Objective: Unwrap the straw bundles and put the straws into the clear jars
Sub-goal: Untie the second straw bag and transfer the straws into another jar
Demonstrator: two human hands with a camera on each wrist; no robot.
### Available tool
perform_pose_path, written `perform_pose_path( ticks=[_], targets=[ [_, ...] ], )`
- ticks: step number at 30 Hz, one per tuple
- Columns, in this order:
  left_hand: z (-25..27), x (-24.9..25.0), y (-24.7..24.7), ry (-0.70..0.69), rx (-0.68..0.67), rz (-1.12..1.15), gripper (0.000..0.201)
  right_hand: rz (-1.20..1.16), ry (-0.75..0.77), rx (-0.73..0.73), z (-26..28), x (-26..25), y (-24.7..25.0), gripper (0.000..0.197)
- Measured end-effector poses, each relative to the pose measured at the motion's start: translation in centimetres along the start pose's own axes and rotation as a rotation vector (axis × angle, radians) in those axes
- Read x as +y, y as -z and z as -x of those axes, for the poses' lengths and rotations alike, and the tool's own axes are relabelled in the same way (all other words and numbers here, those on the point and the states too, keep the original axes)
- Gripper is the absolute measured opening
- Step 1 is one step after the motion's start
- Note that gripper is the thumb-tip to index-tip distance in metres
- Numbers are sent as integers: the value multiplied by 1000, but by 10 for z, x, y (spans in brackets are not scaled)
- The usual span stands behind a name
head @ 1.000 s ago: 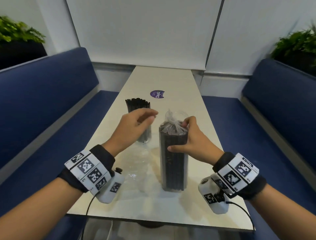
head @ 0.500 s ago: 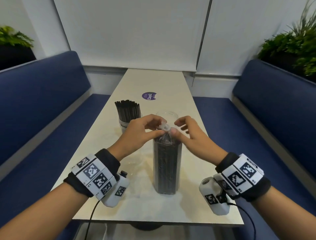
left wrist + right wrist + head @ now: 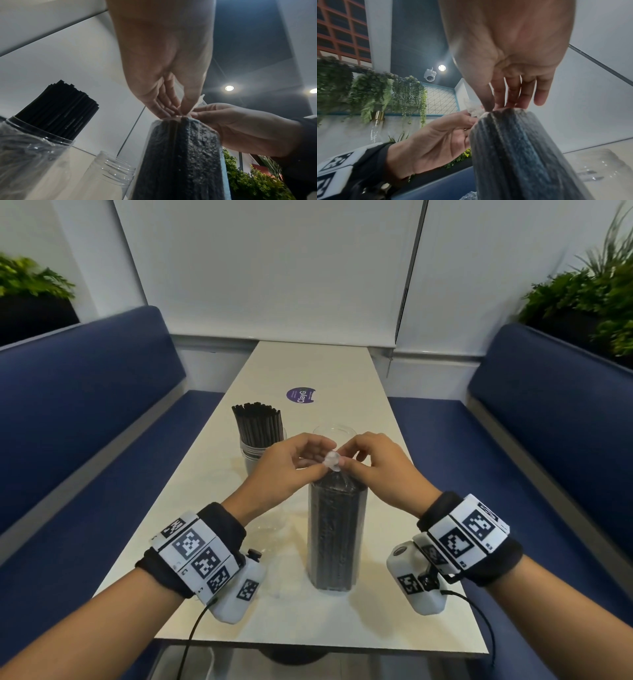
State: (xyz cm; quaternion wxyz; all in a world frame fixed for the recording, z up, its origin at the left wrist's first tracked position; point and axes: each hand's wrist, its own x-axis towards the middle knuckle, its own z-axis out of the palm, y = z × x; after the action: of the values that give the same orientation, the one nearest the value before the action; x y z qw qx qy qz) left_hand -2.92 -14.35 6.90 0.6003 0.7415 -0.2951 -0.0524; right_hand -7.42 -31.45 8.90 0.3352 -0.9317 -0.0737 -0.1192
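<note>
At the centre of the frame, a tall plastic-wrapped bundle of black straws (image 3: 337, 539) stands upright on the pale desk (image 3: 308, 364). The left hand (image 3: 284, 470) and right hand (image 3: 378, 470) each have their grip pinched on the bundle's twisted clear plastic top (image 3: 331, 461). Up and left, a clear jar of black straws (image 3: 257, 440) stands.

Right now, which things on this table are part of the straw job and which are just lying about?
Job: wrapped straw bundle, its twisted top pinched by left hand and right hand; filled jar; empty jar.
Lying about: purple sticker; plants.
</note>
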Motion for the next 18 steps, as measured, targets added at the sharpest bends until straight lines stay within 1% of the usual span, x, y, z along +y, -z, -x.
perform_pose_path(
  ticks=[4,7,10,14,18],
  targets=[
    [0,3,1,55,49,8,21,-8,1,10,1,-1,-1,17],
    [-2,4,1,43,25,-56,22,-15,14,22,1,-5,-3,16],
    [-4,3,1,25,44,-113,20,-49,14,16,1,-9,-4,16],
    [-4,4,1,-19,86,-232,16,-198,-50,15,2,-10,-4,15],
    [-1,1,5,-24,78,-223,15,-302,-121,33,4,-7,-4,18]
  ],
)
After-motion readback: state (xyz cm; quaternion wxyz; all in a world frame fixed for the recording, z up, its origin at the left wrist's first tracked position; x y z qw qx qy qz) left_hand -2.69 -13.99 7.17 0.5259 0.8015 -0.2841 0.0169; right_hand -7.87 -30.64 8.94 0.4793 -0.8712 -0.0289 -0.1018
